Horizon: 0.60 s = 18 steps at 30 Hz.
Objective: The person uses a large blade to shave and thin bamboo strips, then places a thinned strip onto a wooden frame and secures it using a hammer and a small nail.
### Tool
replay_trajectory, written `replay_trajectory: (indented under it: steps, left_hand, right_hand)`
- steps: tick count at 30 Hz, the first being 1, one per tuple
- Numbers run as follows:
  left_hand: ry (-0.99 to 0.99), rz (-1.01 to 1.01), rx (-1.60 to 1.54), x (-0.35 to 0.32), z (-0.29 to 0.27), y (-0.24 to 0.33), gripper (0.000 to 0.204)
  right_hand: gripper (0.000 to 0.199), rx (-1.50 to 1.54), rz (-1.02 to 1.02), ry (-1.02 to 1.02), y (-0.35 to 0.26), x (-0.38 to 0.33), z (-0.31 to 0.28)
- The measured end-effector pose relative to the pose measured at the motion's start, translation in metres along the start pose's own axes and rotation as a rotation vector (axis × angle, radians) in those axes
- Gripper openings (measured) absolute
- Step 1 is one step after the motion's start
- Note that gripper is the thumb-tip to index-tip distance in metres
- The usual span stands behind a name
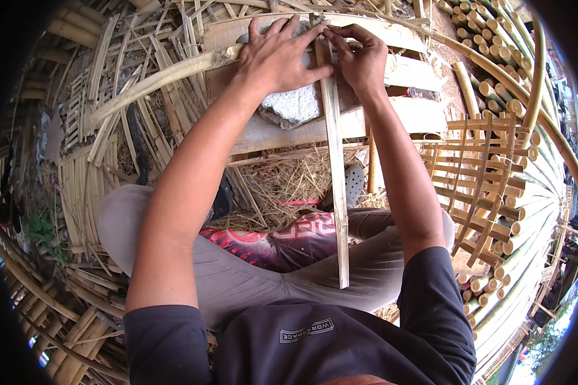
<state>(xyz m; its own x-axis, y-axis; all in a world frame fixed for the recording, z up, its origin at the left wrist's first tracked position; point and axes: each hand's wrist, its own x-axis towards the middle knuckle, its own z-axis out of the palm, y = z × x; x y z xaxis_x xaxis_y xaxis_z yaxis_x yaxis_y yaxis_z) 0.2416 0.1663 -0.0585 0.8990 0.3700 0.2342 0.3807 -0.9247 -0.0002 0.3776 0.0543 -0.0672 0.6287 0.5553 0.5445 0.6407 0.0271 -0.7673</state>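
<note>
A long, split bamboo strip [336, 173] runs from the wooden bench toward my lap, its near end over my crossed legs. Under its far part lies a flat grey stone [291, 106]. My left hand [279, 58] spreads over the stone, fingers apart, with its thumb and index finger touching the strip. Beside the strip's far end, the thumb and fingers of my right hand [361, 58] are pinched together. Whatever is between those fingertips is too small to make out.
A low plank bench [408, 122] stands before me. A curved bamboo piece [164, 78] rests at its left among scattered strips. On the right are a woven bamboo lattice [478, 179] and stacked cut bamboo poles [494, 289]. Straw shavings [273, 176] cover the ground below.
</note>
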Motion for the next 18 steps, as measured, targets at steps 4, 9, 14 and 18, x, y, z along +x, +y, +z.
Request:
replay_trajectory:
  steps: [4, 9, 14, 18]
  left_hand:
    - [-0.026, -0.007, 0.002, 0.0004, -0.0007, -0.0009, 0.094]
    - [-0.033, -0.006, -0.016, 0.0013, -0.0029, 0.0007, 0.092]
    - [-0.014, -0.009, 0.005, 0.0004, -0.0001, -0.0004, 0.092]
    - [-0.009, -0.011, 0.023, 0.0012, 0.0031, 0.0007, 0.093]
  right_hand:
    - [0.014, -0.036, -0.008, -0.002, -0.0081, -0.0008, -0.0015]
    - [0.014, -0.011, -0.025, 0.001, -0.0012, -0.0010, -0.0009]
    - [0.013, -0.026, 0.020, -0.021, -0.0054, -0.0019, -0.0016]
    - [0.012, -0.010, -0.014, -0.016, -0.0078, -0.0022, -0.0010]
